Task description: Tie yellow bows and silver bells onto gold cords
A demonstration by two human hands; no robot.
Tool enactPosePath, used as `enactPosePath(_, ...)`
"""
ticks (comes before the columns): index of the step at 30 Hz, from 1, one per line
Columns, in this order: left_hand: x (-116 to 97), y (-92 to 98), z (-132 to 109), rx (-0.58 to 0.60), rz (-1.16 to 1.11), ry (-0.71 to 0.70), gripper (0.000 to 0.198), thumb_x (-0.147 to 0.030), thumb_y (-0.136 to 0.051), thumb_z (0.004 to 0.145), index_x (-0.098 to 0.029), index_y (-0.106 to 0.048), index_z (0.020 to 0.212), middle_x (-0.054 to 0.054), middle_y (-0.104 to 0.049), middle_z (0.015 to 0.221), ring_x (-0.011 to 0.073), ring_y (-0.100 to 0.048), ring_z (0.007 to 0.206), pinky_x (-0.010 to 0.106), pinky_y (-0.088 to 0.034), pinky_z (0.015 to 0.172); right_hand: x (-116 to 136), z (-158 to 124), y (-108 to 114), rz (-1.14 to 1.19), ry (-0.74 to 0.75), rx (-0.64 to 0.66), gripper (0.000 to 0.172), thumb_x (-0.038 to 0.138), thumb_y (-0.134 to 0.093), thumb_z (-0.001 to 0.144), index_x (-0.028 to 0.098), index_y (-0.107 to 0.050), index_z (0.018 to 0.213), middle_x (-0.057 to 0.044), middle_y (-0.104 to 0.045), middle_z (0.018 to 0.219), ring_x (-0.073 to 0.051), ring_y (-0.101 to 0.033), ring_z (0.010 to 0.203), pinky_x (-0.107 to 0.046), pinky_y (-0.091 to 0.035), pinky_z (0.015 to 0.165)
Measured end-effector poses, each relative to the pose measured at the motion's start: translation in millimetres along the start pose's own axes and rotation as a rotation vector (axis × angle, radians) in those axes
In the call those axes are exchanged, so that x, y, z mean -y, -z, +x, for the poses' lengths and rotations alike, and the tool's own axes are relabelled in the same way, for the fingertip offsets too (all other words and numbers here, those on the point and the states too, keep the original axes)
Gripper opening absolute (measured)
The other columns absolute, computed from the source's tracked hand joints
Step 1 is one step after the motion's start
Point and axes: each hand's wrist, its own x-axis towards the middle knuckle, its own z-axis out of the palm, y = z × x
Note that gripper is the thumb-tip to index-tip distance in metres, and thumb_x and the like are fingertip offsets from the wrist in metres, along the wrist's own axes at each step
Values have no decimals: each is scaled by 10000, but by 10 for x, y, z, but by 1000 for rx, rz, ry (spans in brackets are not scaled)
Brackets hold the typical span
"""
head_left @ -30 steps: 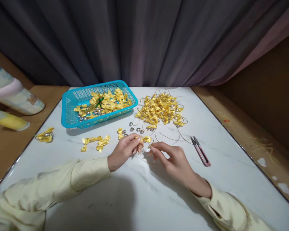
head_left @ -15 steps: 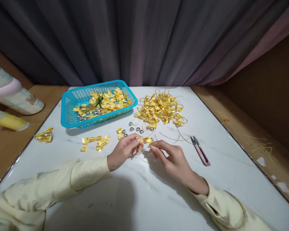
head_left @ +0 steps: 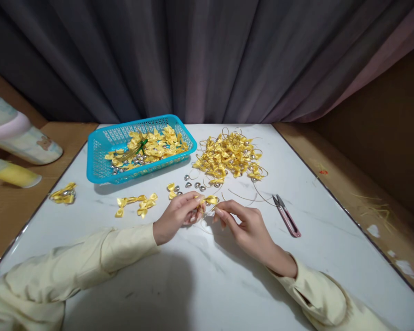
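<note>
My left hand point(head_left: 179, 214) is closed, thumb and forefinger pinching a yellow ribbon bow point(head_left: 211, 200) by its left side. A thin gold cord point(head_left: 200, 210) loops below this bow, and my right hand point(head_left: 243, 228) pinches part of it between thumb and forefinger. A silver bell or bead seems to hang under the bow, but it is too small to make out surely. Just beyond my left hand lie several small silver heart-like beads point(head_left: 197, 185) and one loose bow point(head_left: 171, 189). More bows point(head_left: 138, 203) lie left of that hand.
A blue plastic basket point(head_left: 100, 177) of bows, beads and tied gold cords stands at the back left. Beside it is a heap of corded bows point(head_left: 229, 156). Thread snips point(head_left: 287, 216) lie on the right. A bow bundle point(head_left: 64, 194) and tumblers point(head_left: 24, 138) are at left.
Both hands keep nearly the same place and grip. The fingers and the cord between them have shifted only slightly.
</note>
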Motion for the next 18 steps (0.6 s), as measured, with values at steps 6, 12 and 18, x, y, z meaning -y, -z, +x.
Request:
enactPosePath(6, -11, -9, 3, 20, -56, 42, 272, -409, -574, 776, -152, -542, 692, -36, -458, 541, 53, -326, 446, 182, -206, 421, -8, 10, 0, -7, 25, -10, 205, 232, -436, 890, 166, -598, 781, -21, -621, 664, -95, -541, 547, -183, -420, 499)
enactPosePath(12, -6, -4, 12, 52, -66, 35, 268, -396, -578, 777, -145, -547, 689, -39, -455, 522, 47, -306, 426, 187, -184, 408, 2, 21, 4, -39, 56, -22, 182, 202, -446, 882, 161, -595, 786, -23, -627, 670, -94, -550, 552, -180, -416, 503)
enactPosePath(18, -1, 12, -2, 62, -12, -2, 273, -396, -562, 804, -140, -553, 711, -34, -472, 546, 41, -337, 441, 178, -208, 419, 40, 13, 41, -102, 66, -17, 180, 200, -451, 871, 168, -593, 765, -28, -642, 680, -116, -581, 600, -192, -425, 513)
